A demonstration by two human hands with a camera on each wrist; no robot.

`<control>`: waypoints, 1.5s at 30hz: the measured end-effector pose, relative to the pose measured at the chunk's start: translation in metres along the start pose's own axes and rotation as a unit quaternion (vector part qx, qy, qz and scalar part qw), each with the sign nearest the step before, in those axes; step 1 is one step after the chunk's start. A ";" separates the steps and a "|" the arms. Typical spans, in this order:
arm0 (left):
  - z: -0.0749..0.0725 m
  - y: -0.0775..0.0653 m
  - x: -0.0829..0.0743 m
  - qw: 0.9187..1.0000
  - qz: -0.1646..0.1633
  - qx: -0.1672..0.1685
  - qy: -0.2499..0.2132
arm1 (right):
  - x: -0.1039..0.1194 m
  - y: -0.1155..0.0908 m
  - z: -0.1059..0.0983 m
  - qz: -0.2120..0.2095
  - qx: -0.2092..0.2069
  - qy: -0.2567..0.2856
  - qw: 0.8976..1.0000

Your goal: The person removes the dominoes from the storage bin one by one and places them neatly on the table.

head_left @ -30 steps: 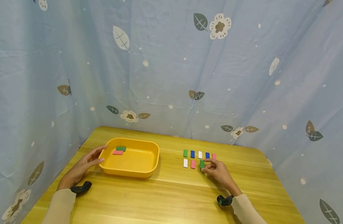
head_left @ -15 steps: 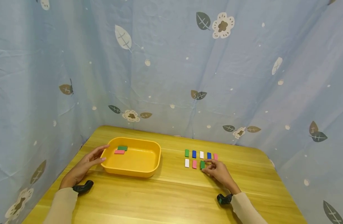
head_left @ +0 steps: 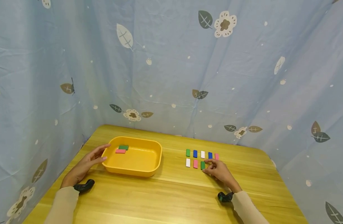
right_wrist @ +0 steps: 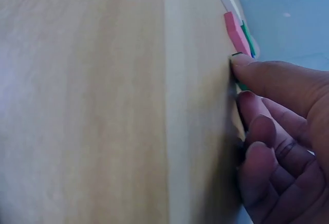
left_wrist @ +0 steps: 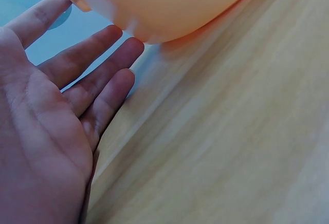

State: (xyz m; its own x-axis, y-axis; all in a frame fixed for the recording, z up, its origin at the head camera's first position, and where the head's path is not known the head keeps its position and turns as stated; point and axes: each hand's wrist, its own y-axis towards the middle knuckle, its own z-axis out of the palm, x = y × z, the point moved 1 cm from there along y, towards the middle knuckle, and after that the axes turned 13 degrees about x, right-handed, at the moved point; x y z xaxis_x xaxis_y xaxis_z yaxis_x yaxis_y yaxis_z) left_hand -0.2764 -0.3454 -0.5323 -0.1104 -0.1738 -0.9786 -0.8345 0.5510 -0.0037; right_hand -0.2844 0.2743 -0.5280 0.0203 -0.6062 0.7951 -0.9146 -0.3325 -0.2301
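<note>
My right hand [head_left: 219,171] rests low over the table, thumb and index finger at opposite ends of a dark green block [head_left: 203,165], pinching it at the right end of the near row. In the right wrist view, the thumb covers most of that block, and its other fingers curl loosely beneath. A pink block [right_wrist: 237,35] stands just beyond the thumb. My left hand [head_left: 86,163] lies at the left end of a yellow tray [head_left: 129,171], fingers spread and touching its side. Inside the tray are a green block [head_left: 123,147] and a pink block [head_left: 120,151].
Beyond the near row's white block [head_left: 188,162] runs a far row with green [head_left: 188,152], blue, white and pink blocks. Wood-grain table [head_left: 149,199] surrounds them. A blue patterned curtain [head_left: 171,62] hangs along the back and both sides.
The whole head view has shifted slightly, moving everything a little to the right. Both hands keep their places: the left at the tray, the right at the green block.
</note>
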 end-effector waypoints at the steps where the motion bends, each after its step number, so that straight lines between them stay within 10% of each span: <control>1: 0.000 0.000 0.000 1.000 0.001 0.000 0.000 | 0.000 0.000 -0.001 -0.003 0.004 0.002 1.000; 17: 0.001 -0.001 0.001 1.000 0.003 -0.008 0.004 | 0.044 0.010 -0.004 -0.056 -0.003 0.050 0.997; 45: 0.002 0.001 0.004 1.000 0.023 -0.012 0.012 | 0.167 0.077 0.071 -0.182 0.082 0.002 0.980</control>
State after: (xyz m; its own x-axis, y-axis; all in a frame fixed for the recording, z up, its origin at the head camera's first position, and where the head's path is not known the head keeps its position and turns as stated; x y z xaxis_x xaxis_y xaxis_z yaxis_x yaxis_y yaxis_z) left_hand -0.2766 -0.3444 -0.5363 -0.1606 -0.1681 -0.9726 -0.8415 0.5383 0.0459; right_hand -0.3230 0.0963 -0.4531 0.3309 -0.4227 0.8437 -0.7700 -0.6378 -0.0175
